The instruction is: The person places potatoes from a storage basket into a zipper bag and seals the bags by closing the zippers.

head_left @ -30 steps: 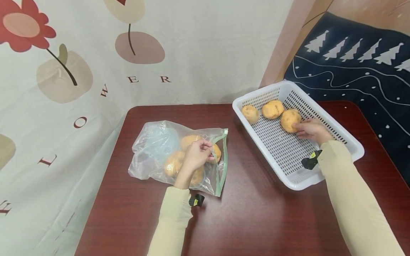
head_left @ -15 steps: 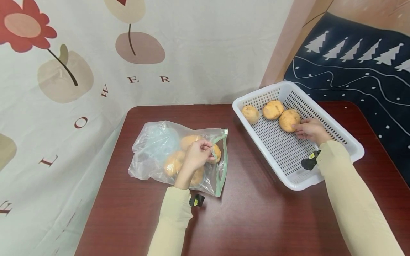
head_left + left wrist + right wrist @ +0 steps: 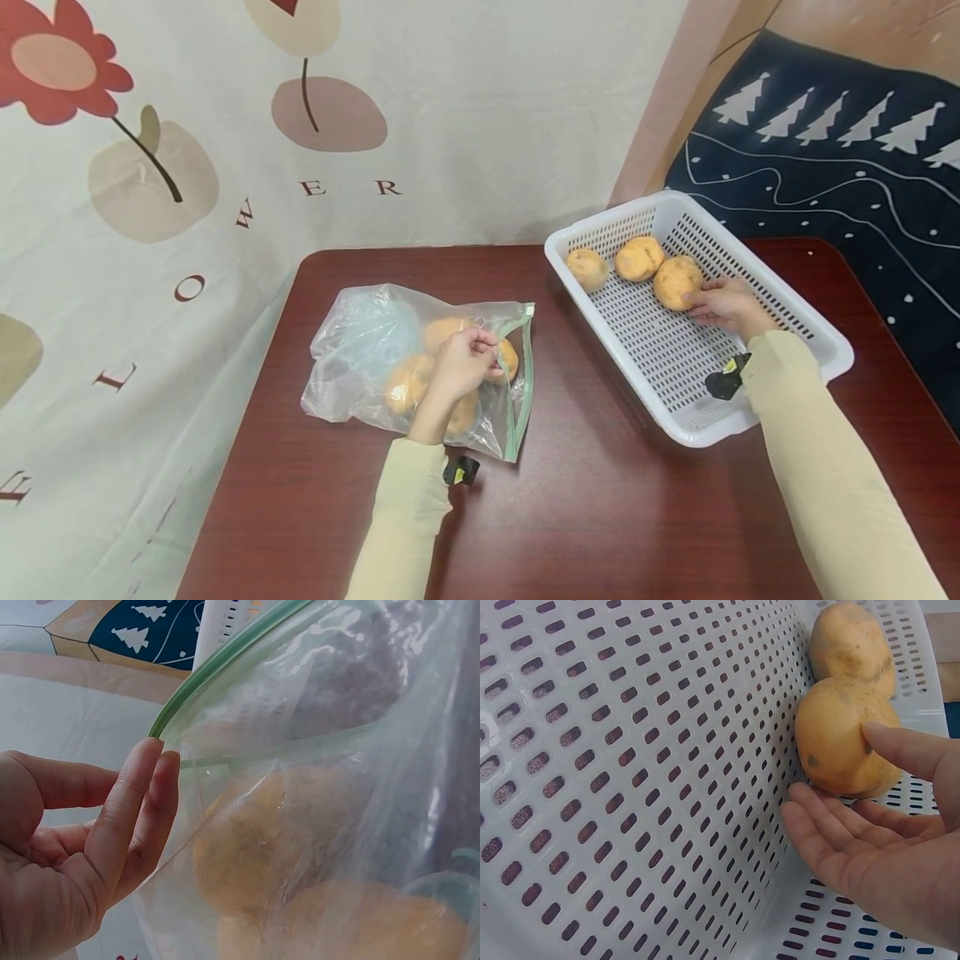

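On the left of the table lies a clear zip bag point(image 3: 522, 392) with a green seal strip along its mouth. Several potatoes point(image 3: 408, 383) show through the plastic. My left hand point(image 3: 463, 360) pinches the upper edge of the bag's mouth; in the left wrist view its fingertips point(image 3: 154, 754) meet the green strip. Over in the white plastic basket point(image 3: 611, 337), my right hand point(image 3: 727, 304) holds a potato point(image 3: 675, 282), thumb on its side and fingers under its lower edge. That potato point(image 3: 840, 739) overlaps another one behind it in the right wrist view.
Two more potatoes, a middle one point(image 3: 639, 257) and a left one point(image 3: 587, 269), lie at the basket's far end. The basket stands at the right of the dark red table point(image 3: 570, 517). A pale printed cloth point(image 3: 480, 125) hangs behind.
The right hand and its potato shifted slightly left between the first two frames, and they have hardly moved since. The left hand and the bag stay in place.
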`<state>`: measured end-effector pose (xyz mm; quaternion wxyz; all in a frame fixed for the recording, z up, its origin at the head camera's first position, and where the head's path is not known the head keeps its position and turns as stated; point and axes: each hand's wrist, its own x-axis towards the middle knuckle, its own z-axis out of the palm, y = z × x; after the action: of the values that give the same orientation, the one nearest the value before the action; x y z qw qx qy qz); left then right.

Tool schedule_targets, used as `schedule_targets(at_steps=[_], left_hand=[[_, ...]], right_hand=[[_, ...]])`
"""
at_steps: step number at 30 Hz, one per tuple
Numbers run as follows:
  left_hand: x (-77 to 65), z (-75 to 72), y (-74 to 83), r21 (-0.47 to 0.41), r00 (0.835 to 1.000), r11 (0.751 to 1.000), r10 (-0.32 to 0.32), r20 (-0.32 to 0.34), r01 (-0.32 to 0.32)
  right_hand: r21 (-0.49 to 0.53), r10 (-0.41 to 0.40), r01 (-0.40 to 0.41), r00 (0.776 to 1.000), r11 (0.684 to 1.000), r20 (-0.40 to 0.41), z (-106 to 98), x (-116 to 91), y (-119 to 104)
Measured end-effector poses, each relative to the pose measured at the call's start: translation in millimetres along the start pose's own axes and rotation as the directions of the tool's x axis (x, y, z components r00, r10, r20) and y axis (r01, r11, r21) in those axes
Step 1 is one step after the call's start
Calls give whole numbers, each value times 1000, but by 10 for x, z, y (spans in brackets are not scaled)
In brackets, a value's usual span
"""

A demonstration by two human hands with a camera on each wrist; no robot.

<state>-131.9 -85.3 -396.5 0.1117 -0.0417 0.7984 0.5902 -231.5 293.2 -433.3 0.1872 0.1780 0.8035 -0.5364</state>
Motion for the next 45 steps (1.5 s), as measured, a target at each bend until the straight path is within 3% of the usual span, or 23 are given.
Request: schedule_targets(at_steps=[18,34,39,45], left_hand=[[-17,-7,27,3,1000,1000,26,-2,-26],[-9,-8,9,-9,1000,1000,17,-2,-17],[-17,-19,18,-9,1000,1000,16,-1,-16],[-24,-29,16,2,999,999,32,-2,-32]], right_hand=[[0,-30,30,1000,1000,-3,-50,-80,-56],[-24,-114,115,993,993,39,-162,-193,-127],[-7,-109,110,994,994,16,-191,-249,-205],[-35,-158,157,987,987,-9,-236,-351,-295]])
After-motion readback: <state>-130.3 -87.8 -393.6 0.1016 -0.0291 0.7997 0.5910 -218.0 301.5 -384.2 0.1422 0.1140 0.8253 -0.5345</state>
